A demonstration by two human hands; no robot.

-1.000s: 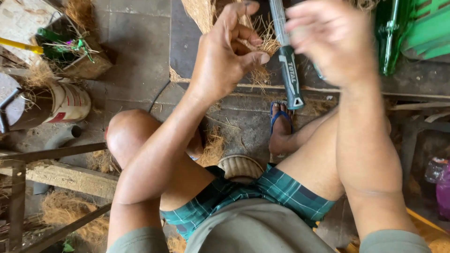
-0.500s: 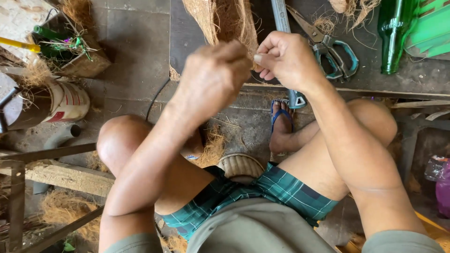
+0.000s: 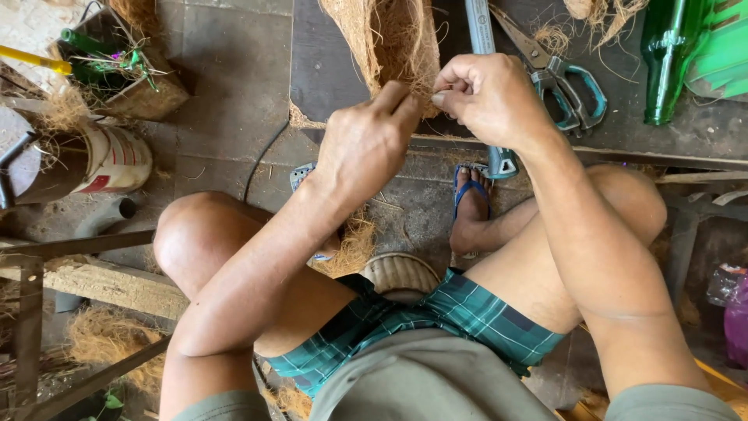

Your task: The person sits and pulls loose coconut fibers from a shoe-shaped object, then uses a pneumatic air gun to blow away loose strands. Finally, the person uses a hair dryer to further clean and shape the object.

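the coconut fibre bundle (image 3: pixel 389 39) is a shaggy, golden-brown mat of coarse hair-like strands, hanging down from the top edge of the view over the dark work board (image 3: pixel 327 70), with loose wisps curling off its lower edge. it lies just above the person's knees, between the two hands.

the left hand (image 3: pixel 366 144) is curled nearly closed, its fingertips pinching the bottom edge of the fibre. the right hand (image 3: pixel 487 97) is also closed into a loose fist, thumb and forefinger pressed together on a few strands at the bundle's right side. the two hands almost touch.

just behind the right hand lie scissors with teal handles (image 3: pixel 565 86), and beside them a long grey tool with a blue tip (image 3: pixel 487 70) that runs down toward the person's foot in a blue sandal (image 3: pixel 471 195).

at the top right a green glass bottle (image 3: pixel 670 62) lies on the board next to a green plastic thing (image 3: pixel 721 47). at the left stands a white tin with a red patch on its label (image 3: pixel 105 160), and above it a brown box (image 3: pixel 125 74) stuffed with fibre scraps and green bits. a yellow stick (image 3: pixel 27 58) pokes in from the left edge. at the far right edge sits a purple plastic package (image 3: pixel 736 320), only partly in view.
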